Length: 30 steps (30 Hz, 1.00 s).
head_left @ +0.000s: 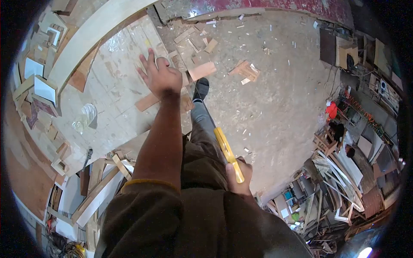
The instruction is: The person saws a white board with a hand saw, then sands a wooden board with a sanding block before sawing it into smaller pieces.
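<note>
My left hand (160, 76) is stretched out over a pale wooden workbench top (116, 81), fingers spread, holding nothing, just above a small reddish wood offcut (147, 102) at the bench edge. My right hand (238, 175) is down by my hip, closed around the yellow handle of a long tool (228, 151) whose thin dark shaft (205, 105) points forward along my leg. My foot in a dark shoe (201, 89) stands on the dusty concrete floor.
A crumpled clear plastic bottle (86, 117) lies on the bench. Wood offcuts (202, 70) and scraps (246, 71) litter the floor ahead. A long pale board (90, 34) lies across the bench. Piles of frames and clutter (340, 180) stand at right; stacked timber (99, 189) lies below the bench.
</note>
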Available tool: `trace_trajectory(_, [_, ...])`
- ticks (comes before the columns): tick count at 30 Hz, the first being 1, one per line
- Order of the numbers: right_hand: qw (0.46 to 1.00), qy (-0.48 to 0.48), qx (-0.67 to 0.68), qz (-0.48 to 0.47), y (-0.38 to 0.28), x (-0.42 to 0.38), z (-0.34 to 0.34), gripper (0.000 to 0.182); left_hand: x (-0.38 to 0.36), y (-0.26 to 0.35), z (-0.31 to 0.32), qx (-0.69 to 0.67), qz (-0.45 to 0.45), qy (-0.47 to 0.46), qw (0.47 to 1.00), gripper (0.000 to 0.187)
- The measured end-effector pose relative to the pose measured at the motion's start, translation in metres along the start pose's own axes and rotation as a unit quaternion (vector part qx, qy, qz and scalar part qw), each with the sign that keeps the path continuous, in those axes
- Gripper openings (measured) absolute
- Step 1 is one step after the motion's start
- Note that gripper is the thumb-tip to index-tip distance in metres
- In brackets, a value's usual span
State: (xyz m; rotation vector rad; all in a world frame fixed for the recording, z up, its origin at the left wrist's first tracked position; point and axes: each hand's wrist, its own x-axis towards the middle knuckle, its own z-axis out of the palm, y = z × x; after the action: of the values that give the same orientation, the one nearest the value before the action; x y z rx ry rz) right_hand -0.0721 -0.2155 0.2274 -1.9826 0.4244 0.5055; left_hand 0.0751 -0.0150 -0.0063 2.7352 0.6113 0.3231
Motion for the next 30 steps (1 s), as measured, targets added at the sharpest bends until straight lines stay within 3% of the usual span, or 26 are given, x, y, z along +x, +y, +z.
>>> trace_trajectory(3, [0.996,0.01,-0.089,-0.022,0.0,0.032,0.016,0.023,0.001,0.0,0.003,-0.017,-0.004,0.001,1.0,0.018])
trace_trajectory(10, [0.999,-0.001,-0.029,-0.033,-0.008,0.005,-0.001,0.019,0.0,-0.001,0.001,-0.024,0.003,-0.008,1.0,0.017])
trace_trajectory(14, [0.994,-0.018,-0.102,-0.022,-0.015,0.032,0.022,0.019,0.003,-0.002,0.004,-0.025,0.013,-0.007,1.0,0.016])
trace_trajectory(16, [0.996,-0.011,-0.092,0.021,-0.013,0.006,0.004,0.02,-0.005,-0.004,-0.002,-0.018,0.017,-0.021,0.999,0.015])
trace_trajectory(18, [0.996,0.022,-0.048,-0.07,-0.016,-0.004,-0.002,0.024,0.003,-0.002,0.004,-0.021,0.013,-0.019,1.0,0.015])
trace_trajectory(21, [0.998,0.022,-0.056,-0.012,-0.013,0.037,0.027,0.025,0.006,-0.002,0.004,-0.034,0.014,0.001,0.999,0.014])
trace_trajectory(24, [0.999,0.01,-0.045,-0.014,-0.013,0.036,0.022,0.026,0.005,-0.001,0.001,-0.021,0.025,-0.024,0.999,0.015])
trace_trajectory(25, [0.998,-0.004,-0.049,0.027,-0.024,0.022,0.008,0.027,0.002,-0.001,-0.001,-0.03,0.024,-0.027,0.999,0.014])
trace_trajectory(30, [0.998,0.005,-0.051,0.021,-0.032,0.026,0.003,0.028,0.009,-0.003,0.004,-0.032,0.008,-0.029,0.999,0.012])
